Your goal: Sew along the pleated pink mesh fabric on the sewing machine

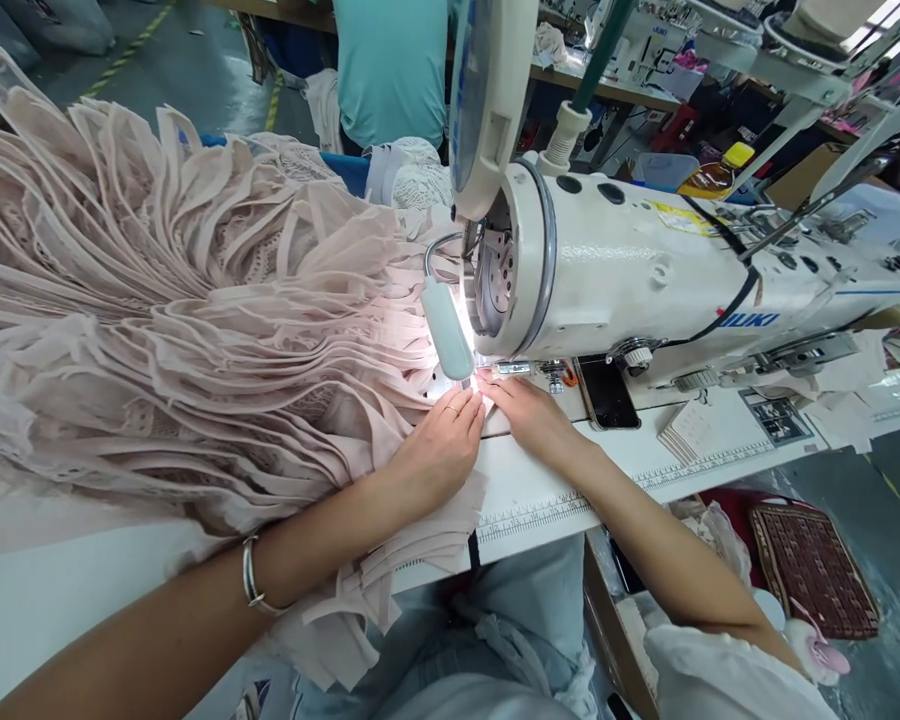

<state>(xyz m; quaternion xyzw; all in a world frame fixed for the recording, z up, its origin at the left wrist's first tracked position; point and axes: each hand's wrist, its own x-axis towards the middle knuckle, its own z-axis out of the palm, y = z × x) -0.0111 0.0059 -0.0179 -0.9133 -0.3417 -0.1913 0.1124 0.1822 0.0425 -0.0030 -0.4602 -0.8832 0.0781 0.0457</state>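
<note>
A large heap of pale pink garment pieces [292, 330], with lace and mesh parts, lies left of a white sewing machine [600, 270]. My left hand [442, 450] has its fingers pressed together on the pink fabric close to the needle area. Opposite it, my right hand [529, 415] is closed, its fingertips pinching at the edge of the fabric. The two hands' fingertips nearly meet under a small lamp [448, 328]. Glare from the lamp hides the needle and the exact fabric edge. Some layers hang over the table's front edge beneath my left forearm.
A phone [607, 392] lies on the table [532, 510] beside the machine. Farther right are a stack of small cards [686, 432] and a printed picture [776, 416]. A ruler strip runs along the front edge. Behind the heap is a person in a teal top [391, 75].
</note>
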